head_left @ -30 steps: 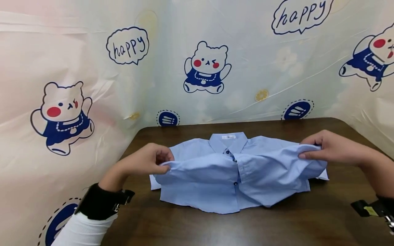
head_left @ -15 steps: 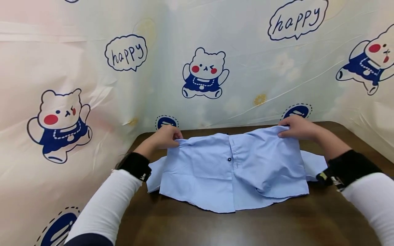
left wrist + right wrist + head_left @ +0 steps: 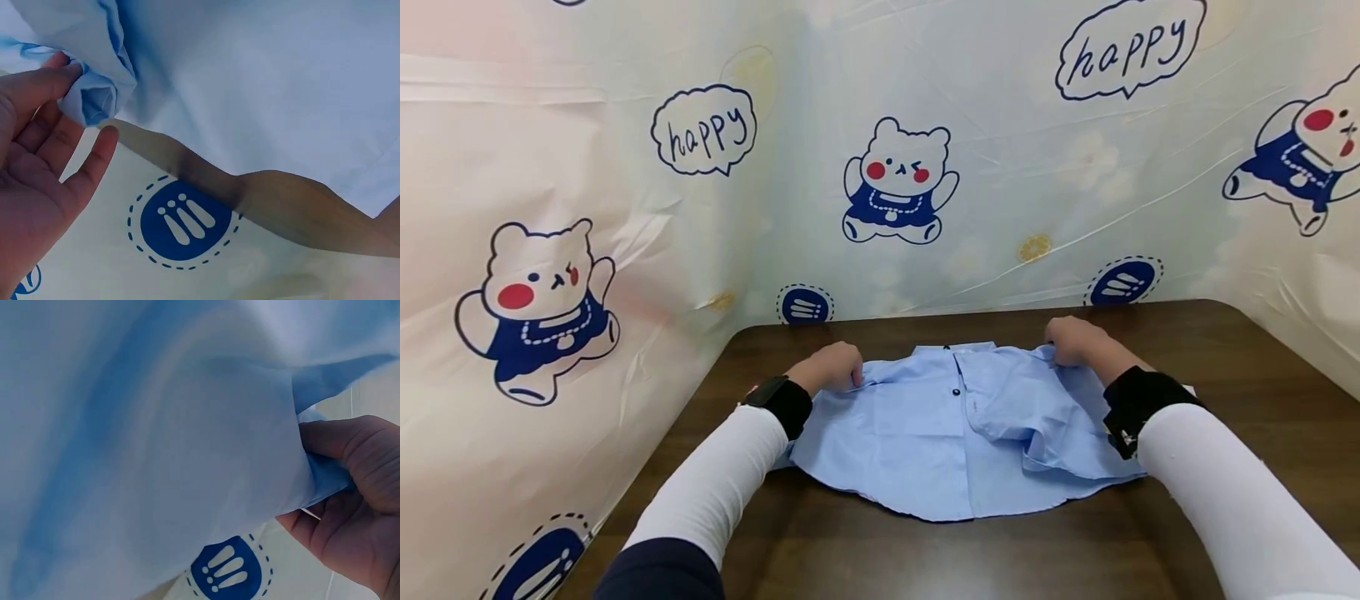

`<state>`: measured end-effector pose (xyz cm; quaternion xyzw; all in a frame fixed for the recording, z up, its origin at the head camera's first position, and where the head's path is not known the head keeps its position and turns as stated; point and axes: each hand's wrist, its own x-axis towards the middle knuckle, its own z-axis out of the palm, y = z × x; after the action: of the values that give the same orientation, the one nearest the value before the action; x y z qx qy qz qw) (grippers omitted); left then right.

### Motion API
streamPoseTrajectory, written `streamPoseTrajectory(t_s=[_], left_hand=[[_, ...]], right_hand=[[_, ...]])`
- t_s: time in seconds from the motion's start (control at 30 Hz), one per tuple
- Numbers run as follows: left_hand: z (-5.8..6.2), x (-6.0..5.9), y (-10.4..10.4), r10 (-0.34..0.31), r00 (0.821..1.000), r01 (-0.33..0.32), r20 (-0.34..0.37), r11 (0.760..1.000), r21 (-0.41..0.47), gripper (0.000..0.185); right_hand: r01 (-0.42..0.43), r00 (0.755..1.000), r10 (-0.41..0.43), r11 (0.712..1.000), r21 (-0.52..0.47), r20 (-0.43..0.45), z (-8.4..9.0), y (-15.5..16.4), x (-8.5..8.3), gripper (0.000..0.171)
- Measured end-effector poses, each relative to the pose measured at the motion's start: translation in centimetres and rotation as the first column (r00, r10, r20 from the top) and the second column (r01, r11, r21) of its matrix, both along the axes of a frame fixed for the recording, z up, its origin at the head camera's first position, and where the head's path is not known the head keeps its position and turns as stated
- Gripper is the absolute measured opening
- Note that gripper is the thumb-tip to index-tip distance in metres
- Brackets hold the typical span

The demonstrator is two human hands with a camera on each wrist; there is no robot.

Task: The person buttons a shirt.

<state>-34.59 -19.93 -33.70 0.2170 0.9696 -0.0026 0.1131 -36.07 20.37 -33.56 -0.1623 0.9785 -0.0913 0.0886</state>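
Observation:
A light blue button-up shirt (image 3: 917, 425) lies front side up on the table, its lower hem toward me and its collar at the far side, partly covered by a fold. Two dark buttons show along its front. My left hand (image 3: 837, 367) pinches the cloth at the shirt's left far edge; in the left wrist view a bunched tube of fabric (image 3: 97, 94) sits between thumb and fingers. My right hand (image 3: 1075, 342) grips the far right edge, and the right wrist view has its thumb and fingers (image 3: 325, 437) closed on the cloth. Creases bunch the shirt's right half.
The dark brown wooden table (image 3: 880, 567) carries the shirt. Behind it and at both sides hangs a pale curtain (image 3: 1000, 167) printed with bears and the word "happy". Black straps (image 3: 786, 406) with cameras circle both wrists.
Both hands first lifted the shirt's sides away from me, folding cloth over the collar. Since then they have come down and slightly inward, and the shirt lies lower with its collar partly showing again.

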Motion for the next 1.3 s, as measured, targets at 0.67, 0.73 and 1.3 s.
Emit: streamPoseTrajectory(t_s=[0.67,0.73,1.3], left_hand=[[6.8,-0.5,9.5,0.072,0.970,-0.137,0.233,0.951,0.279,0.023],[5.6,-0.7,10.9,0.069,0.968,-0.133,0.241,0.956,0.260,0.020],[1.8,-0.7,13.3,0.255,0.954,-0.296,0.156,0.875,0.384,0.043]], right_hand=[[-0.045,0.981,0.022,0.992,0.115,0.192,6.2,-13.0,1.2,0.025],[-0.038,0.972,0.013,0.994,0.101,0.235,5.5,-14.1,1.1,0.027],[-0.065,0.981,0.052,0.996,0.066,0.188,4.8,-14.1,1.1,0.016]])
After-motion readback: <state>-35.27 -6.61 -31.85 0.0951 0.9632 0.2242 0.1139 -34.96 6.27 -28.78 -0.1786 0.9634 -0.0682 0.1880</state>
